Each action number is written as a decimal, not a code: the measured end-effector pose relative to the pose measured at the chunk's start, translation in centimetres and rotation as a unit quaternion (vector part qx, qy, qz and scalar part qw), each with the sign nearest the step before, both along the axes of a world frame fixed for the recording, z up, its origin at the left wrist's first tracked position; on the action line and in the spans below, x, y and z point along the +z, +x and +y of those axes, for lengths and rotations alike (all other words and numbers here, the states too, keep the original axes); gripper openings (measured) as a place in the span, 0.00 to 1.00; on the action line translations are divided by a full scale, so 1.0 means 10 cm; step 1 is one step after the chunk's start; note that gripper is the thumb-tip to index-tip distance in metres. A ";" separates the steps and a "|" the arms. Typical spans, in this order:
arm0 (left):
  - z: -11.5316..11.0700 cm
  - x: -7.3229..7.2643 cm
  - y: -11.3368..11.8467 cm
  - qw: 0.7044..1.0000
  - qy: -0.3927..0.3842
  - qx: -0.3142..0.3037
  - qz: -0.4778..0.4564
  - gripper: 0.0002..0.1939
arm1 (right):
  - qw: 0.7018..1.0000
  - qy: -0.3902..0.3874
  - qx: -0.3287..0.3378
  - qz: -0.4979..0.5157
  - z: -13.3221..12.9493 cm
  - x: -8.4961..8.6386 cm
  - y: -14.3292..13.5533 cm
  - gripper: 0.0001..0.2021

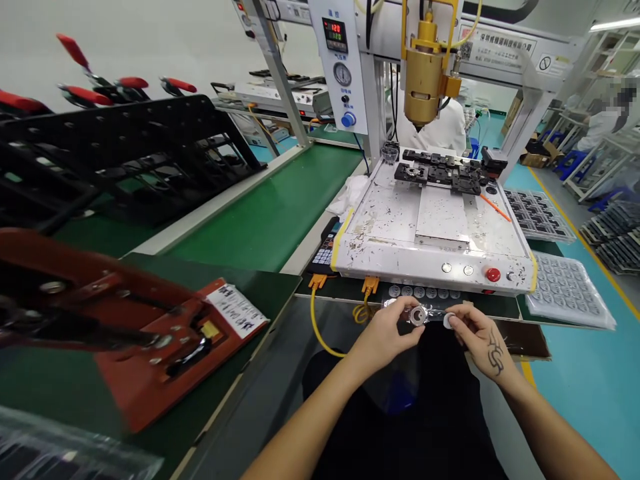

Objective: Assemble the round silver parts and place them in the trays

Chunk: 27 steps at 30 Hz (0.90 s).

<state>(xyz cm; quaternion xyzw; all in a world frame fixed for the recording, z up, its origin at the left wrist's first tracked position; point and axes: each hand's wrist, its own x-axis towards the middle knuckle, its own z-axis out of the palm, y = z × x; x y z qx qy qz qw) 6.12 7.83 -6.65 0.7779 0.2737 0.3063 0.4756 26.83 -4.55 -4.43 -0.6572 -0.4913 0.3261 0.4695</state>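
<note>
My left hand (393, 328) is closed, thumb and forefinger gripping a small round ring-shaped part (419, 315) by its edges. A dark strip reaches from that part toward my right hand (477, 333). Between my right thumb and fingers is a small white round disc (448, 321). Both hands are held above my lap, just in front of the bench edge. Behind them lies a sheet of round stickers (423, 292), partly hidden by my fingers.
A white dispensing machine (380, 243) stands ahead, with black fixtures (443, 172) under its gold head (423, 87). Clear trays (570, 287) lie to the right. A red press (150, 360) occupies the left bench, beside a green conveyor belt (265, 207). A yellow cable (315, 327) hangs in front.
</note>
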 end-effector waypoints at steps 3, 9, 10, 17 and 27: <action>-0.21 0.10 -0.13 0.972 -0.210 0.006 -0.101 0.20 | 0.995 -0.032 0.004 0.091 0.04 0.17 -0.15 0.22; -0.48 0.32 -0.39 0.873 -0.445 0.052 -0.191 0.29 | 0.975 -0.079 0.053 0.201 0.17 0.24 -0.36 0.24; -0.50 0.36 -0.42 0.868 -0.453 0.061 -0.193 0.31 | 0.971 -0.084 0.065 0.212 0.18 0.24 -0.38 0.24; -0.66 0.47 -0.56 0.858 -0.453 0.084 -0.226 0.28 | 0.963 -0.075 0.116 0.230 0.13 0.18 -0.45 0.18; -0.76 0.47 -0.57 0.872 -0.417 0.080 -0.242 0.26 | 0.978 -0.029 0.168 0.118 0.13 0.31 -0.51 0.15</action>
